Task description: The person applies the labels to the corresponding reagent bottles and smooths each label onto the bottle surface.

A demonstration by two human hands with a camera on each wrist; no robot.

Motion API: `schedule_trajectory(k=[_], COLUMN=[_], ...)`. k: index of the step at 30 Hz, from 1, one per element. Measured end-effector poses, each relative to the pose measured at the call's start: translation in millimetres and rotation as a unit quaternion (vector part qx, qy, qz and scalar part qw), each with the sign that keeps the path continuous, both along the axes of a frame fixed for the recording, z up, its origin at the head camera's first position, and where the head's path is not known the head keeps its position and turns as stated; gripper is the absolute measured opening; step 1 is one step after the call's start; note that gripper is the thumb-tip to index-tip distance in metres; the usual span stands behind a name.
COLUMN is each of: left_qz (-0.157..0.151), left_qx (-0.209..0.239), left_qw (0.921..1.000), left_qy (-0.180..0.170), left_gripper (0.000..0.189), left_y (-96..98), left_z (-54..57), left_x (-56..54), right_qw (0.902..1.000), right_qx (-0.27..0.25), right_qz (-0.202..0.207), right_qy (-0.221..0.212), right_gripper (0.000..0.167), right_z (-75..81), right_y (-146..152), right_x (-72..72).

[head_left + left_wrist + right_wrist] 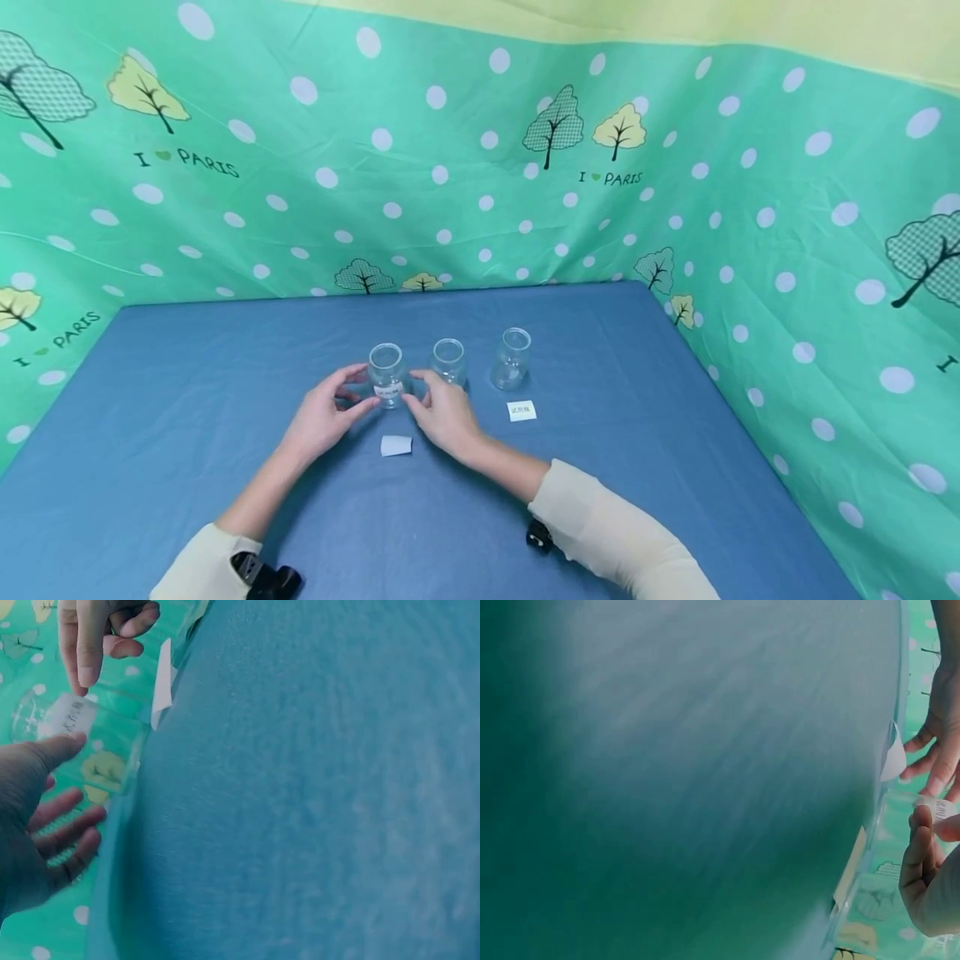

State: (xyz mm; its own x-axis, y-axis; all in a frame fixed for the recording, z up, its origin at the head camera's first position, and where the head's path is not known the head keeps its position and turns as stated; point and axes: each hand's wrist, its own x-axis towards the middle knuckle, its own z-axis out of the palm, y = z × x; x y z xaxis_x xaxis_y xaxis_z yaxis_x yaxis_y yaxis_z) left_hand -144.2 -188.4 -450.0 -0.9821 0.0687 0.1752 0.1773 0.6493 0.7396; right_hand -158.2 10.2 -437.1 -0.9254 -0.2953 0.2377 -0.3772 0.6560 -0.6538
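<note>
A clear glass jar stands upright on the blue table, a white label with handwriting on its front. My left hand holds the jar from the left, thumb at the label's edge and the other fingers spread toward its far side. From the right, my right hand touches the same jar, its thumb at the label's right end and a forefinger at the glass. In the left wrist view the left thumb lies across the label and the right forefinger reaches its other end.
Two more glass jars, a middle one and a right one, stand in a row to the right. A white label with writing lies before the right jar. Nearer me is a blank, slightly curled paper slip. Green dotted cloth backs the table.
</note>
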Motion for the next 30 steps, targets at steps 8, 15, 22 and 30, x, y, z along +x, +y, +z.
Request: schedule_trajectory(k=[8, 15, 22, 30], left_qz=[0.039, 0.013, -0.027, -0.066], left_qx=[-0.072, -0.077, -0.064, -0.079], left_qw=[0.9956, 0.9935, 0.9942, 0.9922], left_qy=[-0.047, -0.082, -0.083, -0.07], left_gripper=[0.039, 0.028, 0.017, 0.013], left_y=[2.5, 18.0, 39.7, 64.9], left_z=[23.3, 33.5, 31.1, 25.4], left_x=[15.2, 25.0, 27.5, 24.1], right_qw=[0.9992, 0.9981, 0.9975, 0.9947], right_qx=[0.005, 0.043, 0.065, 0.087], right_qz=[0.034, 0.039, 0.026, 0.041], right_qy=[0.018, 0.021, -0.01, -0.036], right_gripper=[0.014, 0.01, 0.008, 0.006], right_z=[9.2, 13.1, 13.2, 5.5], right_y=[24.9, 46.8, 67.8, 85.5], right_x=[5.5, 5.4, 4.0, 2.3])
